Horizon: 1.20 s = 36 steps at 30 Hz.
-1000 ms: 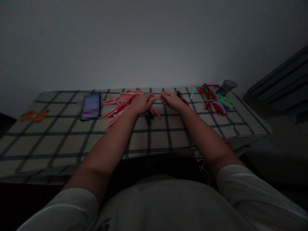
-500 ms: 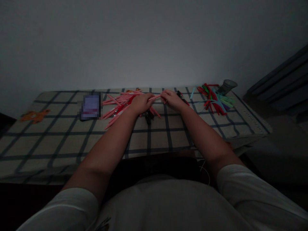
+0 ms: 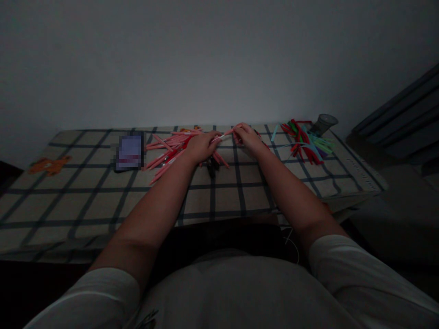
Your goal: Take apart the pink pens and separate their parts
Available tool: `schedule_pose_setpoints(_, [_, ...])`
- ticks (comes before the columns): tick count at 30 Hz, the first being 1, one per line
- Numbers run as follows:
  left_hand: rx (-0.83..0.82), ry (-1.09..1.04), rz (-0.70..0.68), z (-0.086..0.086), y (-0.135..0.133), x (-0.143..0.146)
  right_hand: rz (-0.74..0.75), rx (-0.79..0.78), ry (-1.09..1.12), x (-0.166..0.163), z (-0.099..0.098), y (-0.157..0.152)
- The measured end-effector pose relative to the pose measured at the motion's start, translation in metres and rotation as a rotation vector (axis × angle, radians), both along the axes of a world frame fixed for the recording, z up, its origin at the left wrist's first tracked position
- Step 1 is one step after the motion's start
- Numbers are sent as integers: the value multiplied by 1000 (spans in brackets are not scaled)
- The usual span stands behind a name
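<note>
A slim pink pen (image 3: 227,133) spans the gap between my two hands, above the back part of the table. A whitish stretch of it shows near the left fingers, and its ends are hidden. My left hand (image 3: 202,146) is closed on one end, and my right hand (image 3: 245,137) pinches the other. Beneath and left of my left hand, several similar pink pens (image 3: 168,148) lie in a loose pile with red pieces among them. Small black objects (image 3: 211,167), too dark to name, lie just below the left hand.
A checked cloth (image 3: 103,201) covers the table against the wall. To the left lie a blurred-out device (image 3: 130,153) and an orange figure-shaped piece (image 3: 50,165). On the right are red, green and blue strips (image 3: 305,144) and a dark see-through cup (image 3: 324,123), tipped over.
My right hand has shifted slightly right and away from me, widening the gap between the hands. More of the pen shows, including a whitish stretch. My left hand stays nearly still.
</note>
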State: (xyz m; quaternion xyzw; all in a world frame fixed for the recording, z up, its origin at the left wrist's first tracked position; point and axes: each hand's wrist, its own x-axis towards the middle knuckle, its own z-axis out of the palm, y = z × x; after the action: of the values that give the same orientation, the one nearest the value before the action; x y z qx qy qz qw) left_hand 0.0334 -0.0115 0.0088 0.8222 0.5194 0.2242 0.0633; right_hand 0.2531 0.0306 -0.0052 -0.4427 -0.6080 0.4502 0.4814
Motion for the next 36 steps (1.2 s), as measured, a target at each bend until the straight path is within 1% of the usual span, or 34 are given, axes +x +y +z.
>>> schedule_pose_setpoints(4, [16,3,14,-2,1,0,-8,-17,14,0,5,-3])
schedule_pose_setpoints(8, [7,0,-10,-2,1,0,-21,-14,39,1,8,-4])
schedule_pose_setpoints(13, [-8,-17,0,0,0,1,-97,9,24,1,11,-4])
schedule_pose_setpoints(17, [-5,-33,0,0,0,1,-156,67,16,2,14,-5])
schedule_pose_setpoints(21, [11,-46,3,0,0,1,-152,112,-19,4,14,-5])
schedule_pose_setpoints(25, [-2,-54,12,-1,0,0,-162,108,5,4,13,-5])
schedule_pose_setpoints(31, [-27,-48,21,2,-2,1,-159,92,-26,3,13,-6])
schedule_pose_setpoints(36, [-37,-24,21,2,-2,2,-162,86,10,2,11,-5])
